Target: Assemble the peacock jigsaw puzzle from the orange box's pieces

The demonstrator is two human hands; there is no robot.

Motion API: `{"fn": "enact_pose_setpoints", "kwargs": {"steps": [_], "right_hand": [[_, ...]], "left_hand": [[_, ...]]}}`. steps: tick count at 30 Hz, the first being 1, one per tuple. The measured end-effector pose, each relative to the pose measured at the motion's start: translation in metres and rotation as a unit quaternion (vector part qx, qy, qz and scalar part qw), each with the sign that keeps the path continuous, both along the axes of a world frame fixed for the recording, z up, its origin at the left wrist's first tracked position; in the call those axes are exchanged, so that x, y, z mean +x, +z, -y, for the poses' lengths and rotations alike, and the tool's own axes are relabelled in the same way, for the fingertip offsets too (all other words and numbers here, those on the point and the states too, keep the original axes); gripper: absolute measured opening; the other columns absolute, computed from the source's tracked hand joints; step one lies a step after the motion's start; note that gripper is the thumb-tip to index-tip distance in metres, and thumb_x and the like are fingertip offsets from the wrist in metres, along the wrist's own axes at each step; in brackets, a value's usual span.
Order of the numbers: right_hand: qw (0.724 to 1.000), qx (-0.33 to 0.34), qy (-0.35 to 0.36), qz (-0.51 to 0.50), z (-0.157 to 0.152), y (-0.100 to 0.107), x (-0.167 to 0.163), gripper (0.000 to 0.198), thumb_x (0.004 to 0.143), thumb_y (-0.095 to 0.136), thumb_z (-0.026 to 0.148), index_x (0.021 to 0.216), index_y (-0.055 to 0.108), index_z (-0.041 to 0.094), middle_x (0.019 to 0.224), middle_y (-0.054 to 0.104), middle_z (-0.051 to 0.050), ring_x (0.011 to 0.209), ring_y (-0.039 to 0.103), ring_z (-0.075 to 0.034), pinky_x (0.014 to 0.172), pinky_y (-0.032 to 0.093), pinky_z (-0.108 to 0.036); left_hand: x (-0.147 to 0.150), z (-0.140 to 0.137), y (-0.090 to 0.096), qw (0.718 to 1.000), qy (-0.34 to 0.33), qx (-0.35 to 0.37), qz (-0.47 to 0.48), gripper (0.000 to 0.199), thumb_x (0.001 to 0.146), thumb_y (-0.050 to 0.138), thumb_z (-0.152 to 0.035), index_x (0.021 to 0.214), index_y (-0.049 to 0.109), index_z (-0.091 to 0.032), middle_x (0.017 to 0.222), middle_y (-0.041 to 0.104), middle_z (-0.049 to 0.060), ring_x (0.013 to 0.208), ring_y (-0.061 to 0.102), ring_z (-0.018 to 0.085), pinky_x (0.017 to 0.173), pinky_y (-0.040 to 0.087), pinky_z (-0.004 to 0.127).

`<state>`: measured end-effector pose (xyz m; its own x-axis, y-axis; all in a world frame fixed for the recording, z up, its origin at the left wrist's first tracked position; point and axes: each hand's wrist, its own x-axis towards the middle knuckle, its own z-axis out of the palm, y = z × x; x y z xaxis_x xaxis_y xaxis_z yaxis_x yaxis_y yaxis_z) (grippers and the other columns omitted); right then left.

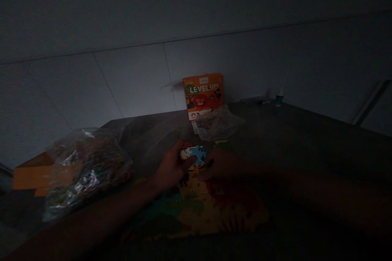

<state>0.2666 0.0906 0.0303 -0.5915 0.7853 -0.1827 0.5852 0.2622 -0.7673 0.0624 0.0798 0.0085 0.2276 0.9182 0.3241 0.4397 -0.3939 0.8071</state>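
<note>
Dim grey surface (269,134); frame centre, left fingers (189,163) pinch blue jigsaw pieces (199,154), which a loosened grip could drop; right fingers' (203,175) hold: cannot tell.

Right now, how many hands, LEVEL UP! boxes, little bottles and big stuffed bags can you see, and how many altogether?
Hands: 2 (left hand, right hand)
LEVEL UP! box: 1
Little bottle: 1
Big stuffed bag: 1
Total: 5

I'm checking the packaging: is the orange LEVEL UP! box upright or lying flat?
Upright: the orange box stands on the table, its printed front facing the camera and its lettering the right way up.
</note>
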Motion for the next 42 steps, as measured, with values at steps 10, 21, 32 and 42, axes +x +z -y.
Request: {"fn": "enact_pose_setpoints", "kwargs": {"steps": [10,21,32,42], "right_hand": [[0.99,0.087,-0.02,-0.112,0.003,-0.021,-0.006,0.025,0.079,0.068,0.04,0.068,0.063,0.017,0.059,0.059,0.003,0.054,0.053,-0.011,0.049,0.033,-0.02],[0.976,0.214,-0.027,-0.033,0.01,-0.004,-0.007,0.023,0.084,0.066,0.037,0.075,0.068,0.016,0.069,0.065,0.0,0.062,0.055,-0.012,0.055,0.033,-0.024],[0.938,0.229,0.089,0.245,-0.02,0.027,0.044,0.07,0.056,0.087,0.049,0.116,0.066,0.019,0.113,0.065,-0.013,0.093,0.064,-0.031,0.07,0.051,-0.036],[0.924,0.237,0.138,0.267,-0.042,0.013,0.044,0.111,0.052,0.085,0.058,0.145,0.042,0.013,0.139,0.044,-0.022,0.127,0.045,-0.041,0.101,0.044,-0.049]], "left_hand": [[-0.001,0.002,0.008,0.999,-0.029,-0.032,0.023,0.027,0.081,0.061,-0.037,0.099,0.057,-0.017,0.079,0.059,0.0,0.066,0.055,0.013,0.057,0.045,0.022],[-0.01,0.003,0.002,0.988,-0.154,0.001,-0.013,0.028,0.092,0.056,-0.036,0.113,0.057,-0.018,0.094,0.063,0.004,0.076,0.059,0.016,0.063,0.049,0.023],[-0.009,0.018,0.007,0.97,-0.152,0.169,-0.09,0.036,0.09,0.056,-0.022,0.125,0.054,-0.018,0.112,0.067,0.011,0.096,0.065,0.023,0.084,0.054,0.033],[-0.008,0.023,0.008,0.925,-0.242,0.213,-0.203,0.04,0.091,0.058,-0.028,0.129,0.051,-0.018,0.114,0.065,0.012,0.098,0.065,0.022,0.084,0.055,0.032]]}}
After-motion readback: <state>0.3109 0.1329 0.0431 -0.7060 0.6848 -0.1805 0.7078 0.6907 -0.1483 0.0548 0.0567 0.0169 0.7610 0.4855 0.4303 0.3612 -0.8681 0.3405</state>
